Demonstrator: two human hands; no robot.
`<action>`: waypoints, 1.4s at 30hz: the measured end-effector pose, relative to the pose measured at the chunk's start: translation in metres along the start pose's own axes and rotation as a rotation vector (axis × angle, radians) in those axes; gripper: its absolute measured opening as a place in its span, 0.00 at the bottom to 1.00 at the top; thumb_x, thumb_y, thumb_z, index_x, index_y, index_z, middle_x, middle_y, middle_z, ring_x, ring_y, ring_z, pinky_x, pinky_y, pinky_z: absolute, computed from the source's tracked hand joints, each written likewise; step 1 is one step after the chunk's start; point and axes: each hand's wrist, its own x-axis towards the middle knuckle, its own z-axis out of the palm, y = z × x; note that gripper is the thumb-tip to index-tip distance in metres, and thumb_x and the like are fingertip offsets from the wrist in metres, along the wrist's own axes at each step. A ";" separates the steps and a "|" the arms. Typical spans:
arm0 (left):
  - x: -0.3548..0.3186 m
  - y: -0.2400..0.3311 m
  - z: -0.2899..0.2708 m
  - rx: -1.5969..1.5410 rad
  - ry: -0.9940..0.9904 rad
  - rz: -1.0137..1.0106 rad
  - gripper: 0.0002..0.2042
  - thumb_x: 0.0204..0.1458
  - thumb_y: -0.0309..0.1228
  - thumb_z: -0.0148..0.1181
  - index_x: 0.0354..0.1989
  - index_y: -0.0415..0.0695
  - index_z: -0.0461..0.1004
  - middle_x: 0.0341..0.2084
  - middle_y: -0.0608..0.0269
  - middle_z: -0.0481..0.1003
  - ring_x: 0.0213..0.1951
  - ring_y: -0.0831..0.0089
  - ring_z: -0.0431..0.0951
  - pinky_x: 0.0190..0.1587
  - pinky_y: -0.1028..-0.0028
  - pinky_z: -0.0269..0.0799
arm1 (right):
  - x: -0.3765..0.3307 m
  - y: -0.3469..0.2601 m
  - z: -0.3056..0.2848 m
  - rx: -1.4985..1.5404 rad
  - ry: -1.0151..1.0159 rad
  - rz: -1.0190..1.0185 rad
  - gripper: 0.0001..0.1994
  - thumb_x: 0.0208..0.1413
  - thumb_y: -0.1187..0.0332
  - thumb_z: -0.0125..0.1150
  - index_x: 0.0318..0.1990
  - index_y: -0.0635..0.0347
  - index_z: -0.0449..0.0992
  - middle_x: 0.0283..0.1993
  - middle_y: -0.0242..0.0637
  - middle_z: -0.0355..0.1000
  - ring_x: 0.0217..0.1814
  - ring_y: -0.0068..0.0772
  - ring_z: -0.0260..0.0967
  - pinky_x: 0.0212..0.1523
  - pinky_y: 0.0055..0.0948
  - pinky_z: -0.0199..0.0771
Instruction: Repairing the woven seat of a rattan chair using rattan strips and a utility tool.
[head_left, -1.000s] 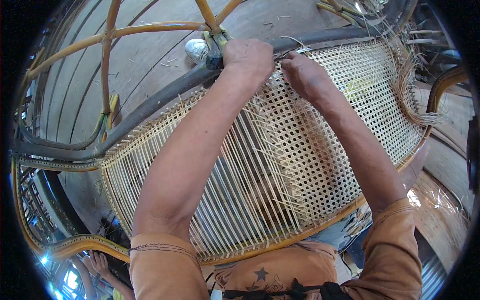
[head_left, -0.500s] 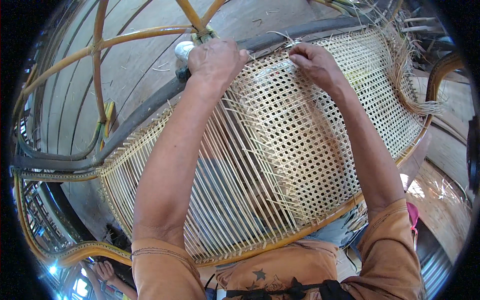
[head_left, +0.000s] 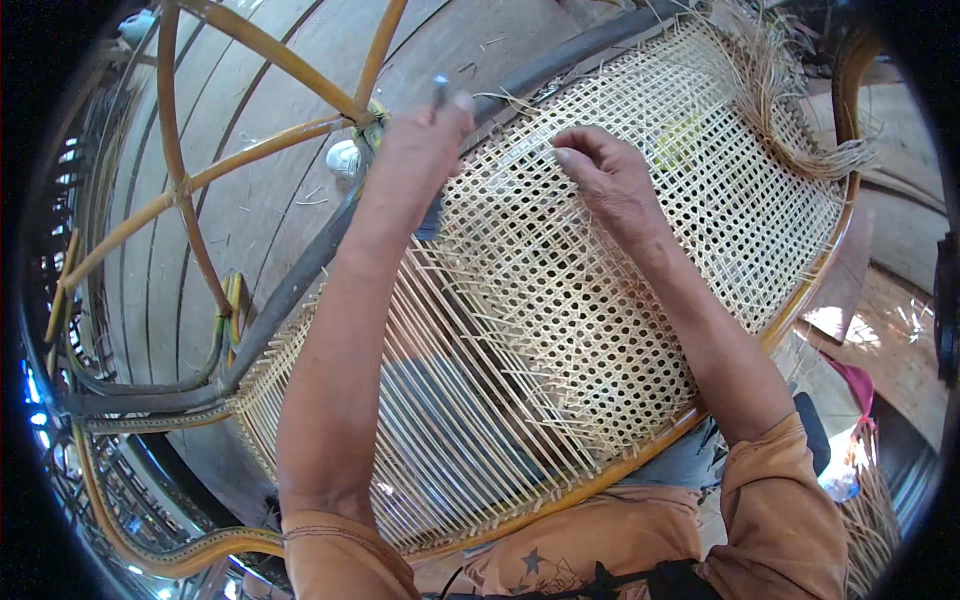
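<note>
A woven rattan panel (head_left: 570, 290) spans the curved frame in front of me, with open-hole weave at the right and parallel bare strands (head_left: 450, 400) at the left. My left hand (head_left: 415, 150) is raised over the panel's far edge, closed around a slim dark tool (head_left: 430, 218). The tool's bluish flat end shows below the hand and a shiny tip above it; its exact kind is unclear. To its right, my right hand (head_left: 608, 175) hovers over the weave with thumb and fingers pinched. Whatever lies between those fingertips is too small to make out.
A dark pole (head_left: 300, 265) runs along the panel's far side. Beyond it stands a frame of bent rattan poles (head_left: 180, 185), with a white rounded object (head_left: 343, 158) near its joint. Loose fibre strands (head_left: 770, 120) hang over the panel's far right corner.
The view has shifted. My left hand has lifted from the panel's far edge, and the tool in it now shows. My right hand has drawn back slightly from that edge, still pinched.
</note>
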 end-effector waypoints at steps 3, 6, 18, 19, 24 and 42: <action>-0.012 0.029 0.008 -0.466 -0.066 -0.138 0.24 0.56 0.49 0.49 0.35 0.35 0.74 0.28 0.63 0.73 0.31 0.67 0.73 0.36 0.71 0.68 | -0.006 -0.039 0.012 0.160 -0.190 0.090 0.19 0.58 0.54 0.50 0.36 0.65 0.74 0.28 0.33 0.68 0.29 0.22 0.63 0.32 0.23 0.66; -0.020 0.045 0.017 -0.003 0.192 0.056 0.29 0.57 0.54 0.41 0.31 0.35 0.74 0.26 0.48 0.74 0.34 0.57 0.75 0.41 0.64 0.68 | 0.004 -0.036 0.022 0.325 -0.192 0.176 0.24 0.59 0.47 0.46 0.41 0.62 0.74 0.24 0.28 0.64 0.24 0.18 0.56 0.24 0.19 0.57; -0.009 -0.039 0.001 0.887 0.052 0.664 0.07 0.43 0.31 0.60 0.32 0.47 0.79 0.49 0.61 0.69 0.52 0.61 0.68 0.53 0.63 0.63 | 0.046 -0.043 -0.005 -0.797 -0.614 0.101 0.15 0.56 0.55 0.51 0.37 0.57 0.76 0.26 0.42 0.71 0.28 0.37 0.68 0.33 0.36 0.68; -0.010 -0.039 -0.002 0.947 0.021 0.654 0.07 0.43 0.30 0.59 0.31 0.46 0.79 0.49 0.62 0.68 0.52 0.62 0.67 0.53 0.64 0.63 | 0.049 -0.038 -0.005 -0.809 -0.621 0.100 0.15 0.56 0.55 0.51 0.37 0.57 0.76 0.26 0.42 0.71 0.28 0.37 0.68 0.33 0.36 0.68; -0.002 -0.054 0.004 0.853 0.068 0.578 0.07 0.46 0.30 0.56 0.29 0.43 0.77 0.51 0.61 0.68 0.52 0.62 0.68 0.52 0.65 0.65 | 0.060 -0.040 0.015 -1.301 -0.574 -0.133 0.12 0.54 0.60 0.52 0.38 0.56 0.77 0.35 0.45 0.75 0.39 0.48 0.72 0.40 0.42 0.70; -0.006 -0.077 0.021 0.354 0.238 0.354 0.10 0.43 0.37 0.63 0.30 0.45 0.76 0.52 0.58 0.69 0.49 0.59 0.72 0.51 0.60 0.64 | 0.093 -0.052 0.031 -1.552 -0.737 -0.526 0.11 0.50 0.58 0.59 0.31 0.56 0.78 0.29 0.40 0.75 0.38 0.42 0.73 0.41 0.40 0.70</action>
